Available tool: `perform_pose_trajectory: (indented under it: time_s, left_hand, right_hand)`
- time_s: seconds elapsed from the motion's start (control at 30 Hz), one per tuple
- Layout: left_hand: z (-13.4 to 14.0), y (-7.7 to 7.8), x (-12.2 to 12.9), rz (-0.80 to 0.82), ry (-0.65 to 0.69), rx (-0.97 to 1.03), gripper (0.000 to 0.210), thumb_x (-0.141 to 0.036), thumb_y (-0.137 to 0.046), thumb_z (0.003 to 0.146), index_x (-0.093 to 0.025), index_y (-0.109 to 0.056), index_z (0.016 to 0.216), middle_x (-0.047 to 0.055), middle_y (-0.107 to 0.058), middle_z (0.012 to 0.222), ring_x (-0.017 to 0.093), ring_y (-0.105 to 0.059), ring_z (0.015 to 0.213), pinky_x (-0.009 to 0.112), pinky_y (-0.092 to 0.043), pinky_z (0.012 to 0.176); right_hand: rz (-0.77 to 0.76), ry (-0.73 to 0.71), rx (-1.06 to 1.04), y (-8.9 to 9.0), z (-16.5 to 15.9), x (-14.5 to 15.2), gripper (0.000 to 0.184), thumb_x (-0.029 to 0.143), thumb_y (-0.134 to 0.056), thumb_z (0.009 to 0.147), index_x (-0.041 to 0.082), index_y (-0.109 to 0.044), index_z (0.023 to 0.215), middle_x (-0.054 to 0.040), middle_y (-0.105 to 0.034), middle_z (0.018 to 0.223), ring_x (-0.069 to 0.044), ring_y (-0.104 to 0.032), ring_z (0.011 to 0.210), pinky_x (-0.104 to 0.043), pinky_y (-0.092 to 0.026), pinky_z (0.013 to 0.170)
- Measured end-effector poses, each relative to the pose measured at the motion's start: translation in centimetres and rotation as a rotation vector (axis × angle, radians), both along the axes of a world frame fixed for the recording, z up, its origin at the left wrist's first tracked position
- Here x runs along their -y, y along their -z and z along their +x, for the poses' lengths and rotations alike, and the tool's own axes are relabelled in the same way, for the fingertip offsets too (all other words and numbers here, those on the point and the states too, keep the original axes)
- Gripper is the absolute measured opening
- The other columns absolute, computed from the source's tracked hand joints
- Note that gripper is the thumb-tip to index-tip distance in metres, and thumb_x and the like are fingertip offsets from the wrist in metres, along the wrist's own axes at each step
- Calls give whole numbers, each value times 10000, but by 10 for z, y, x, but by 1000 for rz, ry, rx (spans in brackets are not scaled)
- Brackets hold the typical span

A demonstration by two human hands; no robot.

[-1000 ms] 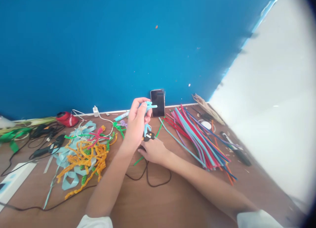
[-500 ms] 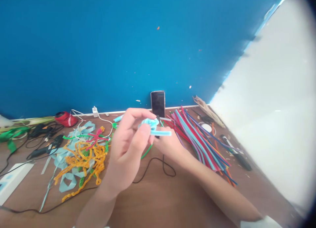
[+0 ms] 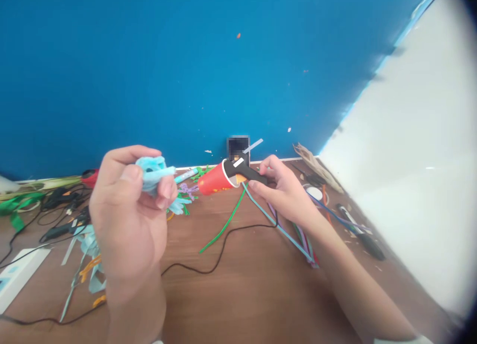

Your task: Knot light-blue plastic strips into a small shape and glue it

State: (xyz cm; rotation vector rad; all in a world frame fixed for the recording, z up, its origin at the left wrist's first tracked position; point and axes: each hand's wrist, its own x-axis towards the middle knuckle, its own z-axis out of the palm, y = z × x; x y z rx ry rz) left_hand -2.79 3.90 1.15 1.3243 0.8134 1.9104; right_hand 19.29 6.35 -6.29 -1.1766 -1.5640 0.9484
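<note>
My left hand (image 3: 134, 215) is raised on the left, its fingers pinching a coiled light blue pipe cleaner (image 3: 152, 172) with a straight end pointing right. My right hand (image 3: 281, 187) is closed on the handle of a black hot glue gun (image 3: 251, 174). The gun's front end is inside the mouth of a red paper cup (image 3: 213, 179) that lies tilted on its side. A glue stick (image 3: 254, 145) juts from the back of the gun. Its black cord (image 3: 219, 262) runs down from my right hand and across the table.
A phone (image 3: 237, 145) leans against the blue wall. Loose green (image 3: 225, 227) and light blue pipe cleaners (image 3: 278, 223) lie mid-table. On the left are blue ribbon (image 3: 88, 240) and a white power strip (image 3: 22, 272); a black-handled cutter (image 3: 367, 239) lies on the right.
My hands have moved apart. The left has gone left with the coiled pipe cleaner; the right has moved right with the glue gun, and the red cup is now visible around its front.
</note>
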Motion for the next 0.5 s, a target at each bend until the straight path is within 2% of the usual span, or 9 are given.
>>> perform_pose_trajectory:
  time_s: [0.1,0.23,0.37,0.5]
  left_hand:
    - [-5,1,-6,27,11,-1,105,-177,-543,885,-157,-646,884,-23,-495,519,104,-405,449,238,-298,449]
    - [-7,4,-10,-15,27,-58,88,-212,-580,891,-157,-648,895,-15,-524,557,103,-428,476,236,-311,463]
    - [-6,7,-14,-73,43,-89,92,-227,-592,888,-169,-658,915,-15,-531,573,102,-434,494,235,-308,465]
    - [-6,7,-15,-56,47,-93,87,-213,-585,893,-167,-653,922,-15,-535,575,99,-436,495,232,-304,465]
  right_hand:
    - [-19,-48,-8,2,-1,-2,282,269,-602,862,258,-381,1037,2,-674,963,-108,-538,645,-241,-396,604]
    - [19,10,171,12,-5,-5,404,223,-575,869,240,-407,1236,-59,-693,1071,-171,-632,797,-303,-469,727]
    - [147,95,368,16,-8,-3,432,151,-526,885,225,-452,1303,-116,-672,1249,-252,-654,1076,-381,-474,894]
    - [270,49,469,14,-10,3,384,154,-494,919,213,-504,1298,-130,-663,1280,-261,-651,1112,-369,-472,906]
